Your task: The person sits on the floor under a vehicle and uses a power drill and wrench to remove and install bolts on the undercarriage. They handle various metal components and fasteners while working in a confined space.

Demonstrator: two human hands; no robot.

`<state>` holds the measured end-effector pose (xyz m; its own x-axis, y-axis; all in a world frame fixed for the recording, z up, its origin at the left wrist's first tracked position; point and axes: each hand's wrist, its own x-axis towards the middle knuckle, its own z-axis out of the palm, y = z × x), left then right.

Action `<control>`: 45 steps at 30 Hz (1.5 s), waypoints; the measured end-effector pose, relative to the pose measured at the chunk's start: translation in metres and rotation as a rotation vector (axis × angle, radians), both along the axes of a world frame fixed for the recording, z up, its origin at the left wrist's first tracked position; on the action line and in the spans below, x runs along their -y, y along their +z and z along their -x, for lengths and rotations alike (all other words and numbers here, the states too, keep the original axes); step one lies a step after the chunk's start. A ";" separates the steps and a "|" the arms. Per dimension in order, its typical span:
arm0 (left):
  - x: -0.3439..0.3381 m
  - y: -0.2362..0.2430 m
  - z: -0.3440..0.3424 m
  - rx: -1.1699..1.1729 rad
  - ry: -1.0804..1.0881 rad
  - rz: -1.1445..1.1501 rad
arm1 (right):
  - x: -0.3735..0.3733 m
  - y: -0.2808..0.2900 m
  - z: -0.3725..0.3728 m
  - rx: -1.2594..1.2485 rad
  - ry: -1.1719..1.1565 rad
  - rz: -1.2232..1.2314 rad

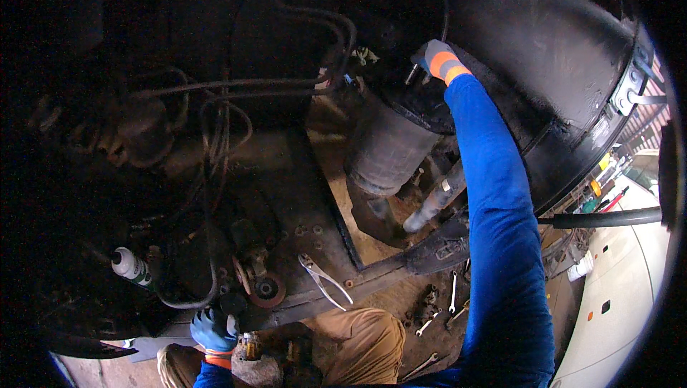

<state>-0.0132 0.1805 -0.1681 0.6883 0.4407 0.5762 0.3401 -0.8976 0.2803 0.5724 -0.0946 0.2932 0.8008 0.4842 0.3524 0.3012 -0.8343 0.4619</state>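
Observation:
My right arm, in a blue sleeve, stretches far forward. My right hand (434, 57), in a grey and blue glove with an orange cuff, is curled above the dark cylinder (390, 148). A short shiny metal piece (412, 74) pokes out beside its fingers; whether they grip it is unclear. At the lower left, my left hand (213, 331), in a blue glove, rests by the frame's near edge with its thumb apart from the fingers. Close by are a bent hose (209, 273) and an angle grinder (262, 284) with a round disc. Pliers (323, 279) lie on the frame.
A white bottle (132, 265) lies at the left among dark hoses. Several wrenches (453, 292) are on the ground beyond my bent knee (368, 341). A large curved black panel (537, 51) borders my right arm. A pale vehicle (622, 288) stands at the far right.

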 end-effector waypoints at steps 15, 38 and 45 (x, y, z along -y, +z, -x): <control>0.000 0.000 0.000 -0.047 0.020 0.004 | -0.011 -0.012 0.050 0.071 -0.182 -0.299; 0.001 0.001 0.003 -0.060 -0.024 0.059 | 0.001 -0.013 0.024 0.122 -0.168 -0.368; 0.002 0.003 0.003 -0.093 -0.011 0.060 | -0.001 -0.020 0.034 0.096 -0.074 -0.404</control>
<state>-0.0166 0.1787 -0.1651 0.7423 0.4650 0.4824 0.3575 -0.8838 0.3019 0.5383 -0.0941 0.2729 0.7827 0.2341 0.5767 0.2052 -0.9718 0.1160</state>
